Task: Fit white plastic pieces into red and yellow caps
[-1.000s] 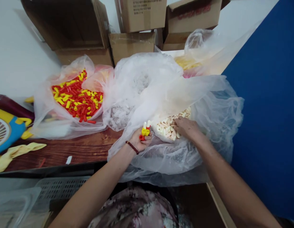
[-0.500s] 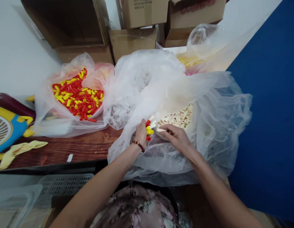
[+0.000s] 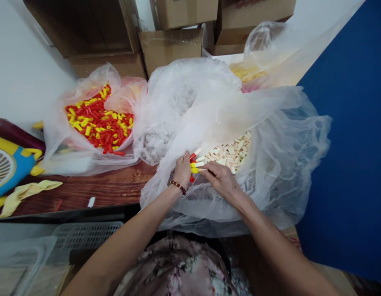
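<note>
Red-and-yellow capped pieces point(image 3: 195, 163) (white tips) pinched between left hand point(image 3: 181, 170) and right hand point(image 3: 219, 178).

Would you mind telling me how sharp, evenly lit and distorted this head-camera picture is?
Head view: even, soft light with no hard shadows; the clear bags show mild sheen, not glare. Wide-lens bending curves the wall and boxes near the edges. The left hand, right hand and caps between them are slightly soft; the red and yellow caps read clearly.
</note>
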A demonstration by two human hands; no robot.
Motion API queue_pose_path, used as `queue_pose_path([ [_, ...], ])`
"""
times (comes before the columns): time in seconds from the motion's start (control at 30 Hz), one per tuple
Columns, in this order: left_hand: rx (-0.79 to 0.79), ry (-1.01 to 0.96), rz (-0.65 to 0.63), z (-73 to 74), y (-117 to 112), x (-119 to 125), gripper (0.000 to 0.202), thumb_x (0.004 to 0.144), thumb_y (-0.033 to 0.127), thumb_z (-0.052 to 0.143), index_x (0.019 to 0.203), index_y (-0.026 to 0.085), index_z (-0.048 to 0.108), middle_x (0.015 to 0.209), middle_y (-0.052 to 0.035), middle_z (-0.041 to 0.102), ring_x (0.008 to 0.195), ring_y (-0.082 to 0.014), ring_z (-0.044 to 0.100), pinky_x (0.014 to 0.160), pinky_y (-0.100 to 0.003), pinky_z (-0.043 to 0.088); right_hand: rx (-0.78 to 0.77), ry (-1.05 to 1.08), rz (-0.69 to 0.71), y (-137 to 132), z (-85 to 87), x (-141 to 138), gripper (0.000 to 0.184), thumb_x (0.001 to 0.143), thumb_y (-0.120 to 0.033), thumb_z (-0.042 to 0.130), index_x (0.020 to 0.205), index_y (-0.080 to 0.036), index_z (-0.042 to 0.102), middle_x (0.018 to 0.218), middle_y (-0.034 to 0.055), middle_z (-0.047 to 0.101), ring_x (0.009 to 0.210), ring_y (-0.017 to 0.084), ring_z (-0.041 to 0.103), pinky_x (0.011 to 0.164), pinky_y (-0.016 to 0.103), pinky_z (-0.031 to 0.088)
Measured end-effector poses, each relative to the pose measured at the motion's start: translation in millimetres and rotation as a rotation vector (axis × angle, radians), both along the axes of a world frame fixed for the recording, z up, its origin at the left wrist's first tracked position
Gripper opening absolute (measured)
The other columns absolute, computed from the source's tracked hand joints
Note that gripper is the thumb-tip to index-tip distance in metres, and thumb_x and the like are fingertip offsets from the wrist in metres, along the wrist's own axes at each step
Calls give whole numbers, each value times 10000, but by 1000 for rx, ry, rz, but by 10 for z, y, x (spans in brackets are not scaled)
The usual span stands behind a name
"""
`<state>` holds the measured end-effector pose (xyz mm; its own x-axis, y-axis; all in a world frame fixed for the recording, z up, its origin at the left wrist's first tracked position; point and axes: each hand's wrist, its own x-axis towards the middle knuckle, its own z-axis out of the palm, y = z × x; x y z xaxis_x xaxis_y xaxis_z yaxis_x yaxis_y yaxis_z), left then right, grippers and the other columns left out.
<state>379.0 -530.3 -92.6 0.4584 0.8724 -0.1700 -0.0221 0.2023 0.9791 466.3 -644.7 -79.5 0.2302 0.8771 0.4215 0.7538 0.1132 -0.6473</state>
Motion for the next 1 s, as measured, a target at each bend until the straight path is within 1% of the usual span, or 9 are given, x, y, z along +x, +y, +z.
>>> queue_pose_path([
  [0.13, 70, 58, 15, -23, 44, 10, 381, 876, 461, 499, 639, 164, 519, 505, 37, 448, 444, -79, 388, 453, -201, 302, 36, 63, -35, 48, -75, -11, 225, 923, -256, 506, 745, -186, 623, 707, 19, 580, 663, 146, 533, 620, 259, 373],
  [0.3, 156, 90, -6, -55, 101, 10, 404, 892, 438, 468, 607, 158, 525, 517, 17, 476, 471, -89, 407, 462, -207, 299, 58, 172, -73, 129, -241, -20, 214, 896, -283, 540, 713, -191, 602, 683, -3, 569, 637, 135, 513, 606, 248, 366],
  [0.4, 132, 83, -24, -90, 121, 16, 422, 896, 460, 466, 609, 155, 522, 512, 14, 471, 464, -88, 402, 448, -209, 290, 49, 222, -90, 166, -271, -49, 249, 895, -315, 535, 694, -186, 605, 664, -6, 563, 634, 131, 513, 597, 242, 366],
  [0.47, 66, 77, -23, -91, 120, 36, 435, 894, 498, 469, 633, 155, 527, 512, 18, 470, 441, -83, 397, 432, -211, 290, 11, 223, -69, 153, -217, -19, 242, 893, -351, 537, 750, -184, 637, 678, -4, 577, 650, 132, 525, 600, 238, 375],
  [0.57, -95, 66, 1, -36, 95, 72, 431, 888, 543, 474, 712, 156, 545, 536, 20, 489, 400, -77, 410, 400, -209, 292, -65, 205, -87, 46, -50, 195, 273, 869, -386, 563, 1040, -194, 654, 825, 13, 650, 719, 142, 572, 632, 236, 412],
  [0.63, -205, 62, 17, 28, 66, 82, 392, 894, 524, 485, 772, 158, 553, 579, 17, 511, 396, -69, 428, 383, -197, 287, -131, 97, -264, -62, 71, 429, 302, 874, -354, 540, 1109, -191, 637, 949, 45, 673, 807, 159, 600, 675, 245, 426],
  [0.73, -315, 62, 27, 123, 15, 72, 308, 905, 453, 503, 834, 158, 556, 647, 19, 526, 424, -54, 449, 373, -173, 274, -416, -228, -565, -184, 187, 752, 218, 865, -251, 490, 910, -185, 692, 978, 79, 681, 886, 195, 610, 683, 263, 399],
  [0.87, -347, 59, 18, 182, -43, 74, 266, 921, 409, 479, 889, 157, 559, 691, 15, 536, 470, -58, 475, 381, -169, 290, -742, -420, -572, -173, 204, 894, 214, 845, -243, 498, 855, -188, 705, 972, 98, 689, 869, 208, 623, 622, 265, 359],
  [1.0, -357, 15, -23, 144, -52, 113, 310, 906, 457, 495, 960, 161, 568, 702, 3, 559, 498, -73, 488, 393, -169, 294, -771, -467, -541, -100, 179, 878, 200, 845, -297, 526, 813, -188, 691, 954, 100, 686, 823, 203, 626, 601, 265, 337],
])
